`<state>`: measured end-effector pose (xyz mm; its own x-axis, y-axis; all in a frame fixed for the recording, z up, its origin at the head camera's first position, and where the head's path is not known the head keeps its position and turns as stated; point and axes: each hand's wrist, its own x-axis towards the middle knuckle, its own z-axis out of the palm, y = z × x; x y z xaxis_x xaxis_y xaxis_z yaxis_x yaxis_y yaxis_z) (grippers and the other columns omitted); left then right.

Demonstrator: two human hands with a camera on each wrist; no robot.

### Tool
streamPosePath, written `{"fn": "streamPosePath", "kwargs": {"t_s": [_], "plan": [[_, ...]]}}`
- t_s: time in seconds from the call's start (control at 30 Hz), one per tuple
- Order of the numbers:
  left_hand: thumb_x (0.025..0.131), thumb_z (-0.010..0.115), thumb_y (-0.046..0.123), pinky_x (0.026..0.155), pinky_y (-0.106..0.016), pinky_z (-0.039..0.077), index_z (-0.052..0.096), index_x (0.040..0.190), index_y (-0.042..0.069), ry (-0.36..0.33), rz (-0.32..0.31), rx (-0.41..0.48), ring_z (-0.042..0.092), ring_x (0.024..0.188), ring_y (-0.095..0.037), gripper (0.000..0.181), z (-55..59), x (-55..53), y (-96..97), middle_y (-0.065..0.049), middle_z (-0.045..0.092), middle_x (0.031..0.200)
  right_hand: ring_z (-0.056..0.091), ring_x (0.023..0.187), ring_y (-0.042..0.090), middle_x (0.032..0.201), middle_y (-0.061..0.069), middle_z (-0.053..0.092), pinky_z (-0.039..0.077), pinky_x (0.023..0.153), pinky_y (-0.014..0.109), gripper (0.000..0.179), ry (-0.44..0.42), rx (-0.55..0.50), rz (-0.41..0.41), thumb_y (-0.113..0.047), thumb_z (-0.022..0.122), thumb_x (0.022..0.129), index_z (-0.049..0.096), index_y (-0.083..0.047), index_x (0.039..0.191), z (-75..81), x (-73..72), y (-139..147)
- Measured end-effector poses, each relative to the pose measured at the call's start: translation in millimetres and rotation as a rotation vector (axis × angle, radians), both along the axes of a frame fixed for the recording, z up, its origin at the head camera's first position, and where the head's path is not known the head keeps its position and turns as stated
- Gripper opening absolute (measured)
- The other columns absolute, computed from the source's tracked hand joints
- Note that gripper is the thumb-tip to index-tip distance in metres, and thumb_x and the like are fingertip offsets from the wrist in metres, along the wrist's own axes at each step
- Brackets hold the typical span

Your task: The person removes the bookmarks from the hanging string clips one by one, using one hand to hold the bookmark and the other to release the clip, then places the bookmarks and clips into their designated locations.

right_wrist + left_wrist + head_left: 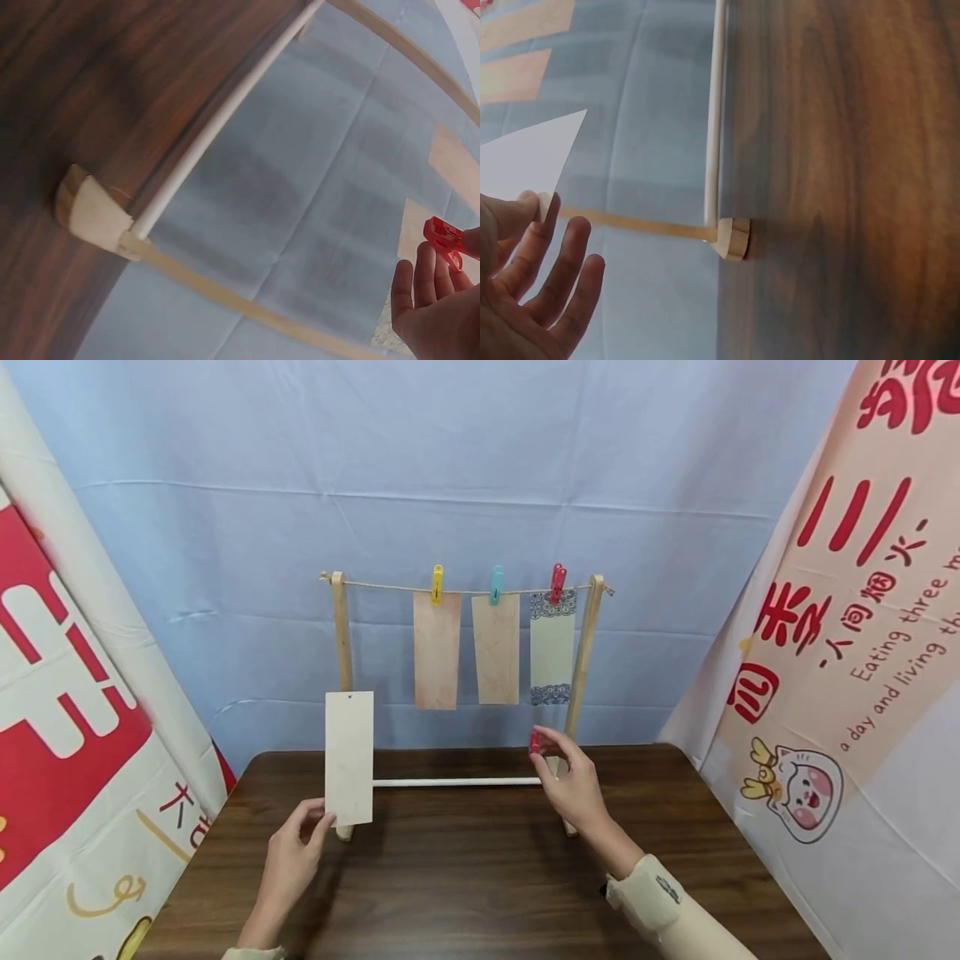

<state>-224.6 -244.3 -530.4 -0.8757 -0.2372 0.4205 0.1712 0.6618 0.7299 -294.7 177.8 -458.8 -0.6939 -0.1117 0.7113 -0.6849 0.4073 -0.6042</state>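
My left hand (295, 847) pinches the lower left corner of a plain cream card (349, 758) with a small hole at its top. The card is upright in front of the rack's left post; the left wrist view shows thumb and finger on its corner (536, 161). In my right hand (573, 781) a red clothespin (444, 238) is held between thumb and fingers, below the hanging patterned card (552, 647). That card is clipped to the string (390, 587) by another red clothespin (557, 585).
Two pinkish cards hang on the string, one under a yellow clothespin (437, 585), one under a blue clothespin (497, 585). The wooden rack has a left post (342, 635), a right post (588, 643) and a white lower bar (457, 782). It stands on a dark wooden table (465, 893).
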Motion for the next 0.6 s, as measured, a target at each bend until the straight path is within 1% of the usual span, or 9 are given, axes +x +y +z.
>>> {"fn": "streamPosePath", "kwargs": {"t_s": [0.1, 0.17, 0.33, 0.47, 0.5, 0.6], "plan": [[0.097, 0.068, 0.024, 0.076, -0.025, 0.055, 0.067, 0.115, 0.018, -0.02, 0.007, -0.011, 0.066, 0.091, -0.014, 0.019, -2.3, 5.0, -2.3, 0.004, 0.073, 0.097, 0.065, 0.098, 0.019, 0.11, 0.004, 0.069, 0.052, 0.087, 0.036, 0.047, -0.019, 0.015, -0.023, -0.004, 0.071, 0.093, 0.059, -0.016, 0.137, -5.5, 5.0, 8], [0.097, 0.068, 0.025, 0.075, -0.026, 0.055, 0.067, 0.115, 0.018, -0.035, 0.013, -0.007, 0.066, 0.091, -0.015, 0.019, -3.4, 8.4, -3.8, 0.004, 0.073, 0.098, 0.066, 0.097, 0.02, 0.11, 0.004, 0.069, 0.052, 0.088, 0.034, 0.048, -0.02, 0.022, -0.032, -0.003, 0.071, 0.092, 0.059, -0.017, 0.137, -9.3, 7.4, 13], [0.096, 0.07, 0.025, 0.073, -0.019, 0.052, 0.068, 0.113, 0.02, -0.061, 0.051, -0.002, 0.065, 0.088, -0.01, 0.018, -6.8, 14.8, -8.8, 0.004, 0.074, 0.096, 0.065, 0.093, 0.022, 0.107, 0.008, 0.07, 0.05, 0.086, 0.03, 0.047, -0.003, 0.039, -0.064, 0.0, 0.071, 0.091, 0.06, -0.008, 0.136, -20.4, 10.0, 28], [0.096, 0.071, 0.023, 0.071, -0.016, 0.049, 0.068, 0.112, 0.019, -0.059, 0.075, -0.018, 0.064, 0.085, -0.007, 0.017, -9.7, 20.9, -14.7, 0.002, 0.073, 0.095, 0.065, 0.092, 0.021, 0.106, 0.009, 0.069, 0.049, 0.086, 0.027, 0.046, -0.017, 0.052, -0.088, 0.002, 0.071, 0.091, 0.059, -0.004, 0.135, -30.9, 11.2, 39], [0.095, 0.071, 0.022, 0.07, -0.014, 0.048, 0.068, 0.112, 0.018, -0.057, 0.081, -0.018, 0.064, 0.084, -0.007, 0.017, -10.3, 22.5, -16.3, 0.002, 0.073, 0.094, 0.065, 0.093, 0.021, 0.106, 0.009, 0.069, 0.049, 0.085, 0.028, 0.046, -0.026, 0.055, -0.091, 0.002, 0.071, 0.091, 0.059, -0.003, 0.135, -33.3, 11.8, 41], [0.095, 0.072, 0.02, 0.071, -0.009, 0.046, 0.069, 0.111, 0.017, -0.046, 0.082, -0.011, 0.064, 0.085, -0.005, 0.017, -12.3, 26.2, -21.4, 0.001, 0.074, 0.094, 0.065, 0.092, 0.022, 0.105, 0.01, 0.069, 0.051, 0.082, 0.036, 0.046, -0.039, 0.062, -0.103, 0.003, 0.071, 0.091, 0.059, -0.002, 0.135, -39.9, 13.4, 49]]}}
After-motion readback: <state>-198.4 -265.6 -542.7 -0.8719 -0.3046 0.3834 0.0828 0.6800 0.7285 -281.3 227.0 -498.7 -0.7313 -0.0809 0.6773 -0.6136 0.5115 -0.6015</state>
